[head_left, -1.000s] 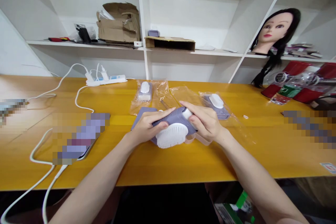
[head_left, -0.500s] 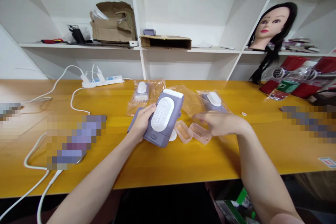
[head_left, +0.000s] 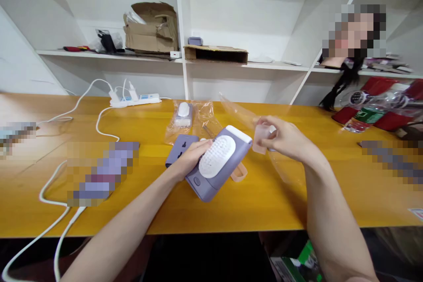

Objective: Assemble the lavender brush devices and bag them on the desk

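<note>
My left hand [head_left: 193, 157] grips purple brush [head_left: 217, 158] tilted above counter [head_left: 198, 218]; one-sided hold could slip, I judge. Right hand [head_left: 284, 137] pinches pinkish box [head_left: 260, 137]; fingertip grip might drop it. I count one held brush, two boxes (other box [head_left: 242, 175] on counter), one slotted purple piece [head_left: 176, 150], one bagged brush [head_left: 183, 114] visible beyond.

The right hand [head_left: 286, 137] hides one end — apparently — of the tub [head_left: 259, 134].
</note>
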Demonstrator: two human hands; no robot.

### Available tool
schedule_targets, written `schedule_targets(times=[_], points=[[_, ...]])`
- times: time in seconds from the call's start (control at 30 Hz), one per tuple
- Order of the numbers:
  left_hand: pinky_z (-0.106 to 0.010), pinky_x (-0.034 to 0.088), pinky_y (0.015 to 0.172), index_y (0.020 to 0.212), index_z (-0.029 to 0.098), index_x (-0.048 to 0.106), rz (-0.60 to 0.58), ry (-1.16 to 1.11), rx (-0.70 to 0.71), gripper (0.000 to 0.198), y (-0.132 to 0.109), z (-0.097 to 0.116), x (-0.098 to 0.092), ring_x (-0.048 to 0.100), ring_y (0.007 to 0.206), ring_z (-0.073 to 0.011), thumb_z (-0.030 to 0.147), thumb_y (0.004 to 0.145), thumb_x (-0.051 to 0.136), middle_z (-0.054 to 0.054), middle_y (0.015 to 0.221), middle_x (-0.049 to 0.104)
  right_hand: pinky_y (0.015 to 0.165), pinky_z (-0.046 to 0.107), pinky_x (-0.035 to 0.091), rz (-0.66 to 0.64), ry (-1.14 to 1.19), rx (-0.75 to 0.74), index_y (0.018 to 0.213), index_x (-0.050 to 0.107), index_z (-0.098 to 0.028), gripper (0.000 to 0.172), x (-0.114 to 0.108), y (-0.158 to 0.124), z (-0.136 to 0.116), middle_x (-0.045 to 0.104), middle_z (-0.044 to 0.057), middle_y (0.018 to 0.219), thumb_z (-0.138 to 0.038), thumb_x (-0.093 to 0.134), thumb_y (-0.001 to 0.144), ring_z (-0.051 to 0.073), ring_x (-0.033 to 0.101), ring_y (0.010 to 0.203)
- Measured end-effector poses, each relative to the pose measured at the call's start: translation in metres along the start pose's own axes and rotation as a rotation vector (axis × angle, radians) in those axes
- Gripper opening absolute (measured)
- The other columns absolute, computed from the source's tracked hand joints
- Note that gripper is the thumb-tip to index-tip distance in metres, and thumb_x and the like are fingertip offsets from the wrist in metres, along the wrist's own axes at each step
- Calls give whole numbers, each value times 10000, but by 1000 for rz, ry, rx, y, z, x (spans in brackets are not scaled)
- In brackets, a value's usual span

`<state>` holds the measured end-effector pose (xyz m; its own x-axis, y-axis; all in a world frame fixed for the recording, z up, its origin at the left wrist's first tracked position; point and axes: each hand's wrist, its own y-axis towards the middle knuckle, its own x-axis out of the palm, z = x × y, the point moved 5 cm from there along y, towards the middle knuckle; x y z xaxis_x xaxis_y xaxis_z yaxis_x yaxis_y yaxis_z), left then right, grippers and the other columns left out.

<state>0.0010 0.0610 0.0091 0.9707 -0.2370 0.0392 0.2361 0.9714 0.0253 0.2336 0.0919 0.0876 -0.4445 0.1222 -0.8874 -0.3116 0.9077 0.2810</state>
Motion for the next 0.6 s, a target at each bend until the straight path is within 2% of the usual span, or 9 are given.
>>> schedule_targets(times=[0.07, 0.23, 0.27, 0.33, 0.4, 0.47, 0.57, 0.6], points=[[-289, 428, 755, 906, 149, 706, -85, -5, 34, 444, -2, 1, 4, 601, 845, -200, 558, 765, 606, -49, 867, 698, 634, 304, 440, 28, 28, 61, 1004, 564, -211, 374, -3, 4, 1, 646, 32, 882, -273, 632, 641, 194, 590, 745], [-279, 408, 743, 882, 151, 704, -130, 17, 28, 429, -3, -2, 5, 586, 840, -193, 553, 770, 607, -49, 883, 685, 613, 296, 438, -382, 78, 76, 850, 576, -218, 290, 23, 4, 4, 624, 12, 772, -194, 621, 565, 204, 591, 725], [-281, 407, 750, 905, 151, 707, -133, 20, 23, 437, -2, -1, 5, 587, 850, -197, 554, 769, 607, -53, 893, 688, 606, 297, 436, -427, 81, 92, 845, 588, -222, 287, 24, 2, 7, 626, 9, 752, -186, 619, 562, 208, 595, 717], [-280, 407, 754, 946, 150, 708, -128, 20, 15, 458, -2, 0, 5, 588, 854, -197, 558, 764, 610, -57, 897, 696, 621, 304, 444, -438, 111, 104, 861, 621, -227, 297, 18, -2, 13, 644, 16, 774, -197, 632, 566, 219, 603, 737], [-276, 405, 736, 933, 143, 712, -88, 22, 0, 475, -1, 2, 2, 583, 824, -188, 568, 738, 632, -55, 873, 699, 664, 313, 457, -359, 209, 94, 903, 653, -229, 324, 7, -3, 18, 664, 33, 884, -235, 655, 579, 223, 604, 790], [-275, 406, 726, 900, 137, 714, -41, 19, -21, 493, -1, 3, 0, 579, 799, -183, 582, 694, 665, -52, 853, 699, 688, 310, 463, -176, 419, 87, 983, 654, -239, 383, -5, 2, 24, 651, 36, 980, -272, 656, 602, 205, 592, 816], [-282, 412, 741, 893, 138, 717, -21, 7, -31, 529, 0, 1, -3, 584, 815, -193, 609, 652, 685, -54, 861, 704, 629, 279, 459, 143, 814, 147, 1142, 577, -252, 489, -7, 24, 36, 611, 18, 893, -279, 567, 654, 157, 564, 717], [-285, 413, 750, 899, 141, 719, -20, 5, -32, 532, 1, 0, -4, 586, 825, -197, 611, 652, 684, -55, 870, 707, 608, 273, 458, 157, 893, 201, 1180, 549, -238, 515, 1, 34, 40, 600, 21, 857, -263, 513, 667, 152, 558, 690]])
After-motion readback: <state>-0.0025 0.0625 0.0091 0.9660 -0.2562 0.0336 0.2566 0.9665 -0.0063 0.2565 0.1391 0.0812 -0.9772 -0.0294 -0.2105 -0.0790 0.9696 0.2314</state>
